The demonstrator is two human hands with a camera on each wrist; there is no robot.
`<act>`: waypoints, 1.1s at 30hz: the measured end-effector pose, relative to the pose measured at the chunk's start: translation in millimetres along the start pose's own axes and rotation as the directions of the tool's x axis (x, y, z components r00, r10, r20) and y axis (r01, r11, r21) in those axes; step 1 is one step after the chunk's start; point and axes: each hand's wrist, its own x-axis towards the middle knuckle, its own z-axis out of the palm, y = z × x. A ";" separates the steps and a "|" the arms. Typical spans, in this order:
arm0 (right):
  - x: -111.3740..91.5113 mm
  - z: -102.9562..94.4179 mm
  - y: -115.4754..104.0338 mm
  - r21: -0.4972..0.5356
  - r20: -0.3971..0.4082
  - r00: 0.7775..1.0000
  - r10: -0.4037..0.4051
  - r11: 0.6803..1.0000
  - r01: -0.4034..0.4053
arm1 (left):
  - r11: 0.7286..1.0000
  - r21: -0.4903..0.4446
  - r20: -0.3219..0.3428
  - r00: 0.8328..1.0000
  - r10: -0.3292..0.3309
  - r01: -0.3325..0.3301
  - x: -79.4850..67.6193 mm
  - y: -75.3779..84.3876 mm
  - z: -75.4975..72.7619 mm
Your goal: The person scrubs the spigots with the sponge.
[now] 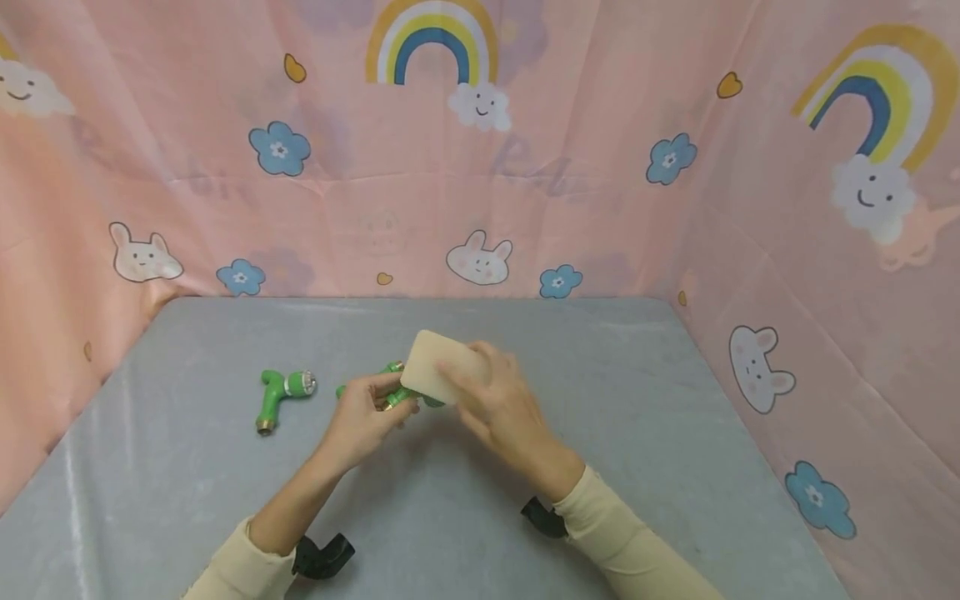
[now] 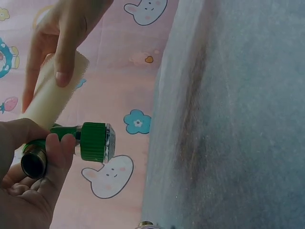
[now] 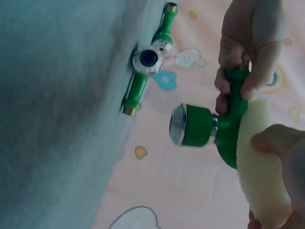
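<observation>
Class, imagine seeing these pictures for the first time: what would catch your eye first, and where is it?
Probably the pale sponge near the middle of the head view, which the right grip holds against a green valve in the left grip. Next, perhaps, the pink curtain behind the table, with its rainbows. Another valve lies on the table's left side.

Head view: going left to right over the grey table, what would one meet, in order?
Green branched pipe fitting with silver and brass-coloured ends → the person's left-hand grip → cream rounded-rectangular sponge → the person's right-hand grip.
</observation>
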 end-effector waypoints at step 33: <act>3.1 -6.6 12.8 0.029 0.092 0.985 0.145 0.989 -0.148 | 1.000 0.007 0.047 0.999 -0.009 0.009 5.8 -10.3 1.0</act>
